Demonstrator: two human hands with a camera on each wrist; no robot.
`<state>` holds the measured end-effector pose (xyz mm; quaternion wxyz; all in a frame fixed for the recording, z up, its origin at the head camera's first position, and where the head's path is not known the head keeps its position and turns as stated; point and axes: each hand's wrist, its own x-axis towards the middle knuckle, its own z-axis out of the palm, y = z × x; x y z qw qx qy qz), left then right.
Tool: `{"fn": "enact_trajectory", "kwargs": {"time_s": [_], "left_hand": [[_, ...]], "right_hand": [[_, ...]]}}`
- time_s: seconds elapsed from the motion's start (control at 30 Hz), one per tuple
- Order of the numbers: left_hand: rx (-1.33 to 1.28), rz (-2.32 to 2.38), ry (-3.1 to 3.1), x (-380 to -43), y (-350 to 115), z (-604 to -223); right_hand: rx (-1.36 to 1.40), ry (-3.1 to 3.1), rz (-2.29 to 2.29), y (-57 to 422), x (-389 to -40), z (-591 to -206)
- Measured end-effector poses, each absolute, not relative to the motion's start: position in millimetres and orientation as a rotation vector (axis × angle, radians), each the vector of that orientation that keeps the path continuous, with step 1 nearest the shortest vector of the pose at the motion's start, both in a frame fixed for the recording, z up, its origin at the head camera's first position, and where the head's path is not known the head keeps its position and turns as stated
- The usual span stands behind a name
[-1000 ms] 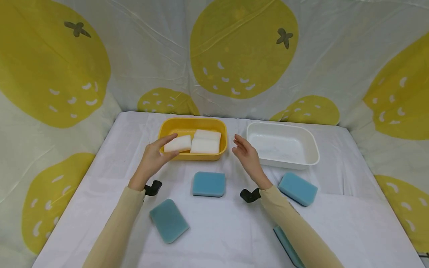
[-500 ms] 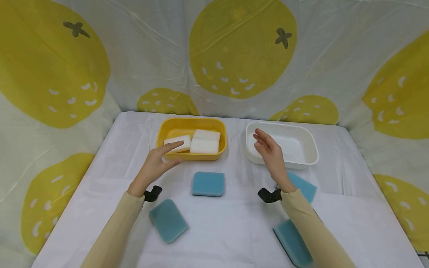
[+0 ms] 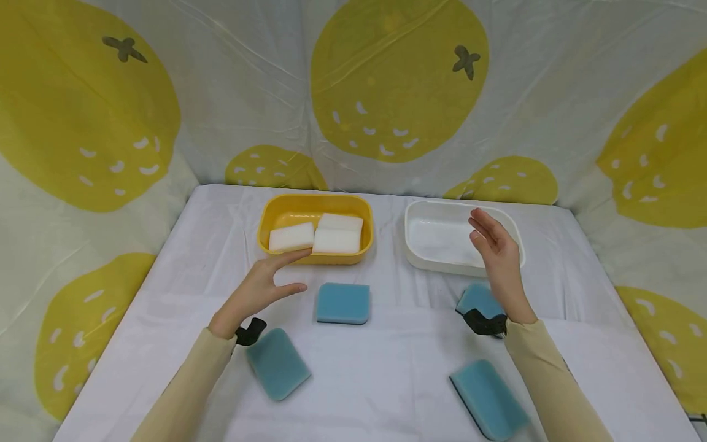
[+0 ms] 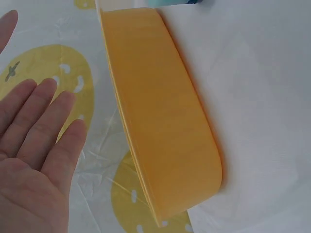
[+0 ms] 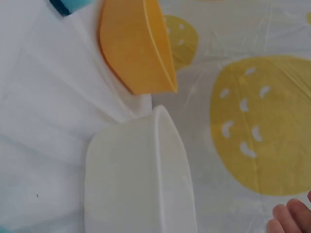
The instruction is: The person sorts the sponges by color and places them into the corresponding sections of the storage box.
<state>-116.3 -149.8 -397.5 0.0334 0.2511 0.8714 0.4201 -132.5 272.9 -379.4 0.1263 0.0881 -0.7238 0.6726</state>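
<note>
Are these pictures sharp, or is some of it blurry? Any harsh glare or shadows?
Head view: fairly clear, with faint sheen inside the yellow tray and soft shadows on the white cloth; left wrist view: dimmer and softer, the left hand cropped by the frame; right wrist view: also soft and dull, without harsh glare on the white tray.

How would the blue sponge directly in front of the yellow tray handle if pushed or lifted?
The blue sponge looks like foam, so it's probably light and squeezable. Lying flat on the white cloth, it seems unlikely to roll or tip.
</note>
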Motion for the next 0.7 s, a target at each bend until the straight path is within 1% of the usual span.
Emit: {"fn": "enact_trajectory", "kwargs": {"time_s": [0.2, 0.5, 0.7], "left_hand": [[0.795, 1.242, 2.644, -111, -148, -404], [0.881, 1.207, 2.562, -107, -142, -418], [0.923, 1.195, 2.522, -107, -136, -425]], "right_hand": [[0.147, -2.072, 1.945, 297, -131, -382], [-0.113, -2.121, 1.857, 326, -134, -394], [-0.262, -2.29, 1.688, 342, -133, -402]]}}
